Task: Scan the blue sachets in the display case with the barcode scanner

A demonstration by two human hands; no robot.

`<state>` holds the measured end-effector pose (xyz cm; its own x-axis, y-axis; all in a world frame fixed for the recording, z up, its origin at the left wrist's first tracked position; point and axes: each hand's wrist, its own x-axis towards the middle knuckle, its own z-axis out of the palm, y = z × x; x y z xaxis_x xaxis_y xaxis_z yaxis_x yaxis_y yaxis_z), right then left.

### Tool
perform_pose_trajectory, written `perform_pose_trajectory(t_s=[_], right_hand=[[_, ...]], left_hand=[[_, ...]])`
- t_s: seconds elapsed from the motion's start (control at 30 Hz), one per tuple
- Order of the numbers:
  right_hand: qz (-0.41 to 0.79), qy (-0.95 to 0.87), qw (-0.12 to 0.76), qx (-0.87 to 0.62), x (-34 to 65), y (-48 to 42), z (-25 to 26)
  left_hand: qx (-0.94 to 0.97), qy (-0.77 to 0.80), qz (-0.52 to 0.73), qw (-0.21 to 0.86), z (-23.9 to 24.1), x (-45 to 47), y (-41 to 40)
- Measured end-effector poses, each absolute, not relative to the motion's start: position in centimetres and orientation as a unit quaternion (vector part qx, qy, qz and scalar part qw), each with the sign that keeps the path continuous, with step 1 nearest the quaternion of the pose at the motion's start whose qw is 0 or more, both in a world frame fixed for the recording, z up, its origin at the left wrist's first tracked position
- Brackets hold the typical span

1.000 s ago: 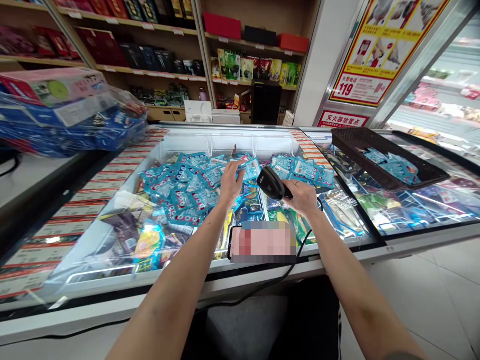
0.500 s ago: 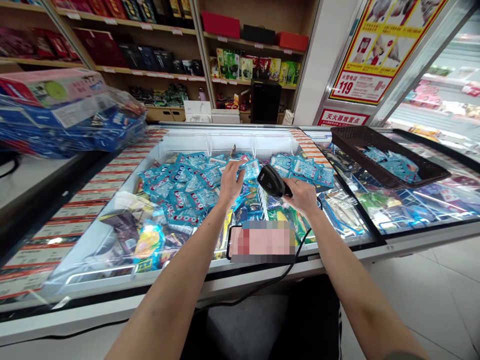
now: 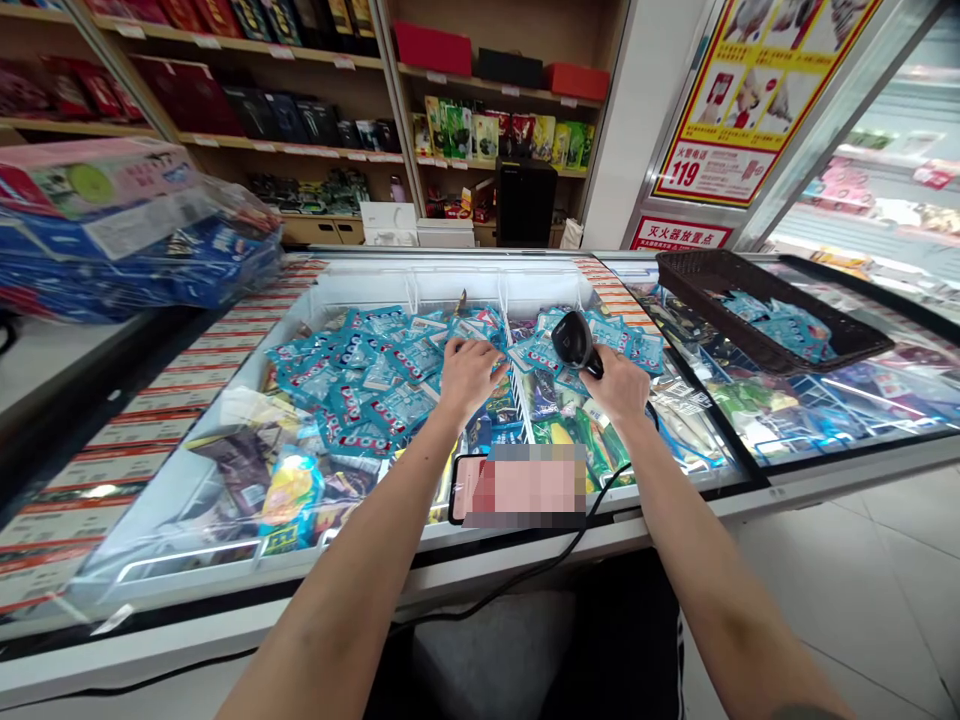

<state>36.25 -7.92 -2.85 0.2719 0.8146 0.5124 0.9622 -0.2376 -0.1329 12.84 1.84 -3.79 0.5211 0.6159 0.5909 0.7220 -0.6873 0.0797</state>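
My right hand (image 3: 619,385) is closed round a black barcode scanner (image 3: 576,341), whose head points down at light blue packets (image 3: 360,375) in the open chest freezer (image 3: 420,280). A black cable (image 3: 525,575) runs from the scanner down over the freezer's front edge. My left hand (image 3: 469,372) reaches into the freezer, fingers curled and pinching a blue packet (image 3: 529,355) just left of the scanner. A phone (image 3: 459,487) lies on the freezer's front rim below my hands; its screen is blurred out.
A dark basket (image 3: 757,305) with more blue packets sits on the glass lid at the right. Wrapped boxes (image 3: 135,230) are stacked at the left. Shelves of goods (image 3: 315,110) stand behind. Other frozen packs (image 3: 292,495) fill the freezer's near part.
My right hand has swung the scanner forward and down, its head now over the packets. My left hand has shifted a little lower and right, now pinching a blue packet.
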Motion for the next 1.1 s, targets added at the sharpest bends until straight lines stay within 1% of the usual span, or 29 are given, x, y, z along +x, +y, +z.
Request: perform_pose_trajectory(t_s=[0.17, 0.4, 0.57, 0.73, 0.97, 1.1], right_hand=[[-0.161, -0.571, 0.214, -0.776, 36.1, -8.0, -2.6], [-0.168, -0.576, 0.218, -0.770, 36.3, -7.8, -2.6], [-0.168, -0.573, 0.230, -0.769, 36.4, -7.6, -2.6], [-0.164, -0.580, 0.226, -0.765, 36.5, -7.6, -2.6], [-0.177, -0.586, 0.216, -0.761, 36.6, -7.5, -2.8], [-0.177, -0.587, 0.212, -0.761, 36.7, -7.4, -3.0]], left_hand=[[-0.848, -0.421, -0.297, 0.123, -3.9, 12.9, 1.9], [-0.901, -0.321, -0.286, 0.064, -3.3, 14.0, 1.5], [-0.909, -0.319, -0.264, 0.043, -3.4, 14.1, 1.9], [-0.902, -0.339, -0.266, 0.012, -3.6, 14.0, 2.5], [-0.848, -0.442, -0.290, 0.011, -3.7, 16.3, 3.0], [-0.829, -0.459, -0.321, 0.015, -4.3, 17.1, 3.1]])
